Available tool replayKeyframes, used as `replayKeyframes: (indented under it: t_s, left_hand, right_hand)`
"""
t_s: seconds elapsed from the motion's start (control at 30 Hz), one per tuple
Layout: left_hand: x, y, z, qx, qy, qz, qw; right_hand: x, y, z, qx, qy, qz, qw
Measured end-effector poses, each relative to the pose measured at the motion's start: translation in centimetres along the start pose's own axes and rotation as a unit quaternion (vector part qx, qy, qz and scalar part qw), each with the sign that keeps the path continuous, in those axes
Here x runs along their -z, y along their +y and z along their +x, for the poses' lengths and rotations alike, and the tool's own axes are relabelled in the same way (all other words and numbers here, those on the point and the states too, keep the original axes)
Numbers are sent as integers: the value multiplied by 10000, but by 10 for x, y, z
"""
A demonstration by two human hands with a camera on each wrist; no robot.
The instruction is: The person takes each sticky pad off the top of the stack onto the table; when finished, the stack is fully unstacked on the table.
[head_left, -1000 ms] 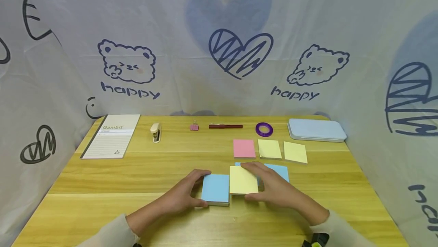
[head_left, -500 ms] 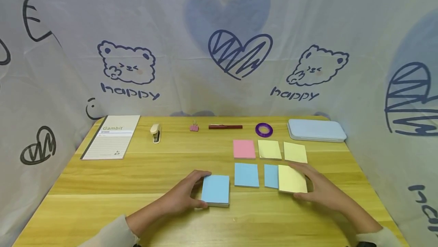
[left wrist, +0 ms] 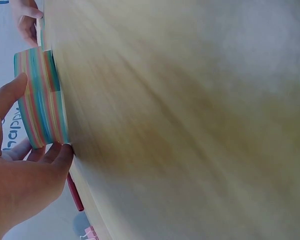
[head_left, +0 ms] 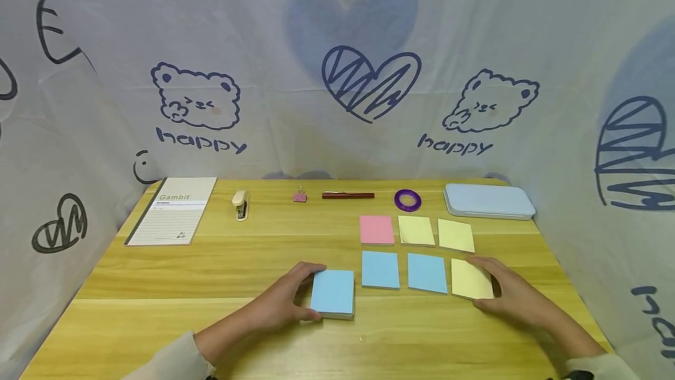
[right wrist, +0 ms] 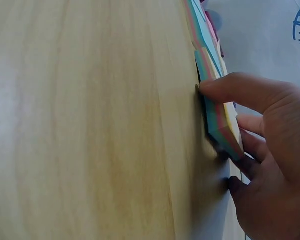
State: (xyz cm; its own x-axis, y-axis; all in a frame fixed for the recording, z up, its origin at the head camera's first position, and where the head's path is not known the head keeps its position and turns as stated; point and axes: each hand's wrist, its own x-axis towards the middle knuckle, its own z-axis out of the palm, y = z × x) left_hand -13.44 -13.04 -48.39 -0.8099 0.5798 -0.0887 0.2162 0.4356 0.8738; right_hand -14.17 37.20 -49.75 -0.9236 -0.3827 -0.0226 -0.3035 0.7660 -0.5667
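My left hand (head_left: 287, 297) grips a thick stack of sticky note pads (head_left: 332, 291) with a blue top, thumb at the near edge and fingers at the far edge. Striped teal, pink and yellow layers show along the side of this stack (left wrist: 37, 100) in the left wrist view. On the right, my right hand (head_left: 510, 291) holds a thinner yellow-topped sticky note pad (head_left: 469, 278) by its near and far edges. The right wrist view shows pink and teal layers under this pad's yellow top (right wrist: 221, 122), with a dark shadow along its lower edge.
Two blue pads (head_left: 380, 269) (head_left: 427, 273) lie between the hands. Behind them are a pink pad (head_left: 377, 229) and two yellow pads (head_left: 416, 230) (head_left: 456, 235). Along the back stand a notebook (head_left: 171, 210), stapler (head_left: 240, 204), binder clip (head_left: 299, 197), pen (head_left: 348, 195), purple tape roll (head_left: 408, 199) and pale-blue case (head_left: 489, 201).
My right hand has carried the yellow-topped pad from beside the left-hand stack to the right, past both blue pads, uncovering them. My left hand has stayed on its stack.
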Motion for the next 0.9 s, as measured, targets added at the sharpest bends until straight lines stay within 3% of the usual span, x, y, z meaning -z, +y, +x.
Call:
replayKeyframes:
  t_s: [0.4,0.63,0.9]
  left_hand:
    - [1,0,0,76,-45,-89,9999]
    - [2,-2,-2,162,-111,-346,9992]
    - [0,-2,-1,102,-110,-330,9993]
  right_hand:
    - [6,-13,5,275,-97,-173,9994]
    - [4,-58,21,420,-239,-56,9988]
    - [-32,-110,52,1059,-937,532,9885]
